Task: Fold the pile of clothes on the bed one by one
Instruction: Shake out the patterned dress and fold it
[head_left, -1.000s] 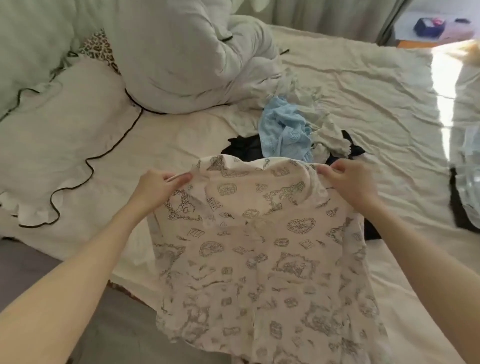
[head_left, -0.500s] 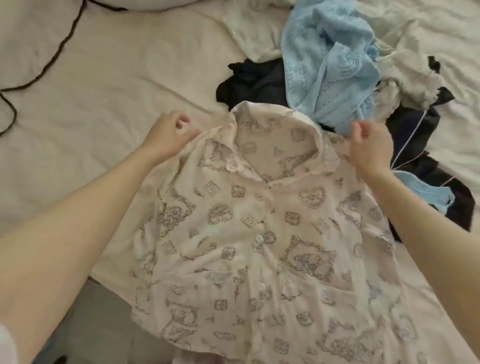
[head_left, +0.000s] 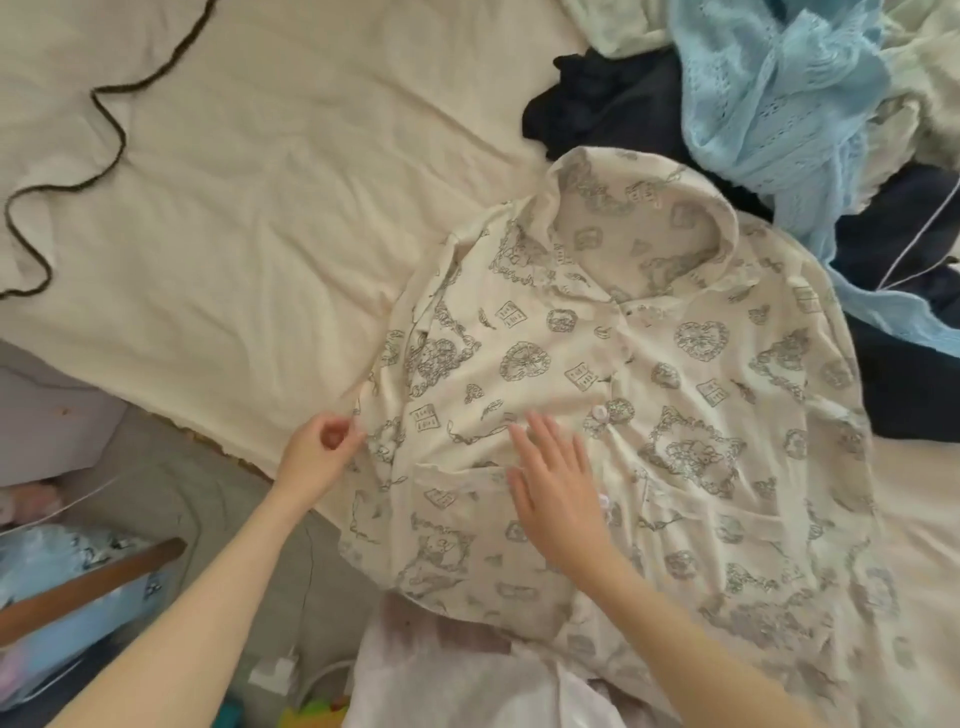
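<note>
A cream pajama shirt (head_left: 675, 395) with a grey bear-and-heart print lies front up on the bed, collar toward the far side, buttons down its middle. My right hand (head_left: 558, 483) lies flat on the shirt's front, fingers straight, beside the button line. My left hand (head_left: 322, 452) pinches the shirt's left edge with curled fingers. Behind the shirt sits the pile: a light blue knit garment (head_left: 769, 98), dark navy clothes (head_left: 613, 104) and pale whitish pieces (head_left: 919, 67).
The cream bedsheet (head_left: 260, 208) stretches to the left, with a dark-trimmed ruffled pillow edge (head_left: 67, 182) at far left. The bed's near edge runs diagonally at lower left; beyond it are the floor (head_left: 171, 499), a wooden bar (head_left: 88, 582) and blue items.
The shirt went from held up by its shoulders to lying flat on the bed. Both hands let go of the shoulders and moved down, the right onto the front, the left to the side edge.
</note>
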